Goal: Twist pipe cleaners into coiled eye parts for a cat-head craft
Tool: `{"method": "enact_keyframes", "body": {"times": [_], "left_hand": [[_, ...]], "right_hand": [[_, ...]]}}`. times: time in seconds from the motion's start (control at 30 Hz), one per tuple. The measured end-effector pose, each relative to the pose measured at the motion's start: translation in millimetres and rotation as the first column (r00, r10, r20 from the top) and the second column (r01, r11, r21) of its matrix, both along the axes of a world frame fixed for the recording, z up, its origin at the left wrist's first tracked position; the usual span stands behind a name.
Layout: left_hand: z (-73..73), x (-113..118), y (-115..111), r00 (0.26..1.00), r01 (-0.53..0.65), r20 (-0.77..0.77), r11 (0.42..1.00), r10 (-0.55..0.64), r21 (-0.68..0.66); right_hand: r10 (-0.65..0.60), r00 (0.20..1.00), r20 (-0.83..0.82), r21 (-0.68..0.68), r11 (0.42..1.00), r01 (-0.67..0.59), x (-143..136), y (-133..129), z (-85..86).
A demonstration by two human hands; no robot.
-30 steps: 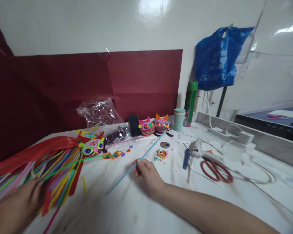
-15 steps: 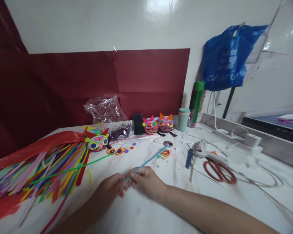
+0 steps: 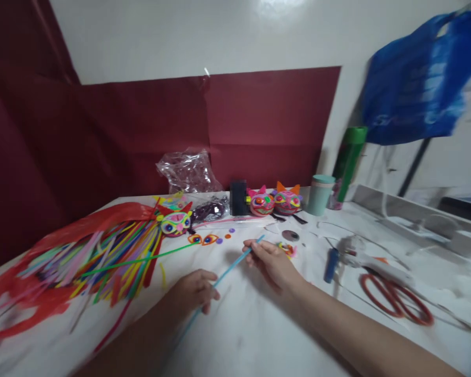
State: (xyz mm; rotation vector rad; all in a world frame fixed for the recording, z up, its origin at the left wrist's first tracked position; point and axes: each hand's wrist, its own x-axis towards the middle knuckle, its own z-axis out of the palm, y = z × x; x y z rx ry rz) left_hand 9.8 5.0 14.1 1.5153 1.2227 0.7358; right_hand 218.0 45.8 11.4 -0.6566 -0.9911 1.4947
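A thin light-blue pipe cleaner [image 3: 232, 265] slants across the middle of the view, its far tip pointing up and right. Close to that tip, my right hand [image 3: 272, 262] pinches it between thumb and fingers. Lower down, my left hand [image 3: 196, 289] has curled fingers round it, and the near end trails below toward the tabletop. Beyond my hands lie a pair of orange-rimmed eye shapes [image 3: 203, 240] and a small cluster of coloured bits [image 3: 286, 249], the latter partly behind my right hand.
Colourful pipe cleaners [image 3: 113, 262] spread at the left beside a decorated cat-like head [image 3: 175, 223]. Two more heads [image 3: 262, 202] stand at the back near a teal-lidded cup [image 3: 321, 195]. Right: red-handled scissors [image 3: 396, 298], a glue gun [image 3: 380, 269], a blue lighter-like object [image 3: 331, 265] and cables.
My right hand has slid up and right along the pipe cleaner, away from my left hand. The view has turned left, so the scene sits further right.
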Motion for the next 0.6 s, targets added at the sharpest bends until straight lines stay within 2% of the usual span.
{"method": "enact_keyframes", "body": {"times": [0.07,0.13,0.33,0.4,0.5,0.57,0.6], "left_hand": [[-3.8,0,-3,0.998,0.04,-0.041,0.999,-0.039,0.023],[-3.6,-5,-6,0.997,0.016,-0.081,0.999,-0.012,0.05],[9.8,-23,-9,0.981,0.116,-0.157,0.993,-0.113,0.013],[10.2,-27,-3,0.987,0.067,-0.152,0.996,-0.058,0.056],[7.4,-36,10,0.987,-0.067,-0.138,0.99,0.085,0.125],[6.8,-44,15,0.985,-0.088,-0.135,0.989,0.103,0.116],[7.7,-48,16,0.988,-0.061,-0.134,0.994,0.073,0.092]], "right_hand": [[0.051,0.998,-0.031,-0.057,0.997,-0.053,-5,-7,-3.1],[0.046,0.997,-0.057,-0.098,0.994,-0.052,-5,-9,-4.0],[-0.138,0.989,-0.045,-0.081,0.988,0.134,11,9,-1.2],[-0.188,0.98,-0.063,-0.078,0.98,0.183,16,12,1.9],[-0.254,0.964,-0.075,-0.062,0.966,0.25,24,15,8.5],[-0.307,0.95,-0.063,-0.054,0.951,0.304,30,17,12.1],[-0.329,0.943,-0.05,-0.052,0.944,0.326,33,18,12.8]]}}
